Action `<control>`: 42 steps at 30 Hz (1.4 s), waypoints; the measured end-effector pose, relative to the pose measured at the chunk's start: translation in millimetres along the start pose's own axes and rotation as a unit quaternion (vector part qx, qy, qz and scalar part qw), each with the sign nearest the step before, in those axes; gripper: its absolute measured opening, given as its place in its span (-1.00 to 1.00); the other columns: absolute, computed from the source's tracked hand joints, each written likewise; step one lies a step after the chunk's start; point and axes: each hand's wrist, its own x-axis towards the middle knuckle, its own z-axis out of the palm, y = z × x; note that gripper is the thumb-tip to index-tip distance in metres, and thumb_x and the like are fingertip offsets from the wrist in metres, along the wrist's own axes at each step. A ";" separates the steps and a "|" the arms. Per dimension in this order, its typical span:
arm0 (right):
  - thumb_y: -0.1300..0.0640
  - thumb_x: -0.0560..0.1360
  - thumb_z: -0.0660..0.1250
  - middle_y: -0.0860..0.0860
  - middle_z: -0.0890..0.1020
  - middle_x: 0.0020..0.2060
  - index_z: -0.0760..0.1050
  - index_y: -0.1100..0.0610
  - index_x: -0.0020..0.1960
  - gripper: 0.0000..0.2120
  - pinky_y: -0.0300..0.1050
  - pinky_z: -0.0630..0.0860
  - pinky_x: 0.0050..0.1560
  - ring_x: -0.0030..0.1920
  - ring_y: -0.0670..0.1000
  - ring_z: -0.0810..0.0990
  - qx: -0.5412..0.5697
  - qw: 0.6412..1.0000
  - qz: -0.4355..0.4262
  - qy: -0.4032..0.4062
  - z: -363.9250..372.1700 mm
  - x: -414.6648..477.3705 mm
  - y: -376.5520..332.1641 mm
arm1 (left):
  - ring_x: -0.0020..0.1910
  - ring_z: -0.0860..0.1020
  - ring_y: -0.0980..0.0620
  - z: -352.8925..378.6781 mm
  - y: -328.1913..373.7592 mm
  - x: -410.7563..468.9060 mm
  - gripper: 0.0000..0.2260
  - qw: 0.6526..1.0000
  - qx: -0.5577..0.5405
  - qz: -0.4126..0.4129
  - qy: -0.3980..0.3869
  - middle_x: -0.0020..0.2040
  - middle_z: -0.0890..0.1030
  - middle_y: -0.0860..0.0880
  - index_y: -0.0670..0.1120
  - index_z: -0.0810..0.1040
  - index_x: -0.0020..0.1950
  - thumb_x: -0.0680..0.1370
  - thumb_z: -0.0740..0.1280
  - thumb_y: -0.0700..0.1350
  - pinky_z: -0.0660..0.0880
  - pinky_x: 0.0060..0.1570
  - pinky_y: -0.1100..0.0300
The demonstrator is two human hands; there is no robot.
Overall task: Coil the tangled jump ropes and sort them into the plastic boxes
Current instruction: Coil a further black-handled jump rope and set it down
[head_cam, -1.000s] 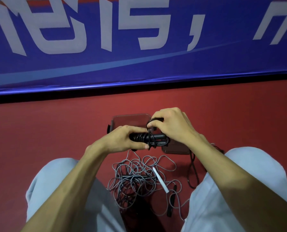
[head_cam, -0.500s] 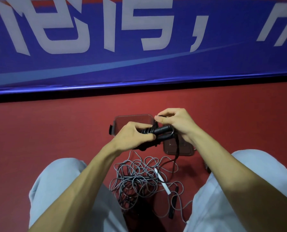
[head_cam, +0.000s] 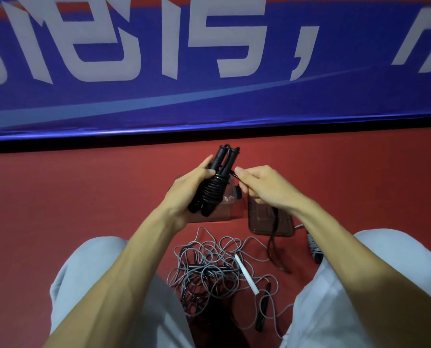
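My left hand [head_cam: 184,194] grips a black jump rope [head_cam: 215,182], its two handles side by side and tilted upright, with cord wound round their middle. My right hand [head_cam: 262,187] pinches the loose black cord end beside the handles; the tail hangs down past the right box. Two clear plastic boxes lie on the red floor: one [head_cam: 224,209] partly hidden behind my left hand, the other [head_cam: 262,222] under my right wrist. A tangled grey rope pile [head_cam: 209,270] with a white handle [head_cam: 247,275] and a black handle [head_cam: 263,307] lies between my knees.
A blue banner [head_cam: 209,71] with large white characters stands along the far edge of the red floor. My knees in light grey trousers [head_cam: 360,285] flank the pile. Another wrapped rope end [head_cam: 315,249] shows by my right forearm.
The handle bundle turned from lying sideways to pointing upward in my left hand. My right hand moved from the handles to the side, pulling the loose cord out.
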 end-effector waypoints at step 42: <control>0.18 0.44 0.44 -0.06 0.70 -0.17 0.68 0.07 -0.08 -0.93 -0.29 0.44 -0.01 -0.09 -0.09 0.62 -0.181 0.978 -0.058 0.085 -0.2 -4.0 12.5 | -0.24 0.63 0.09 1.9 -30.7 1.2 -0.68 0.885 0.430 0.122 -0.130 -0.15 0.68 0.08 0.17 0.57 0.12 0.42 0.46 0.22 0.54 -0.14 0.18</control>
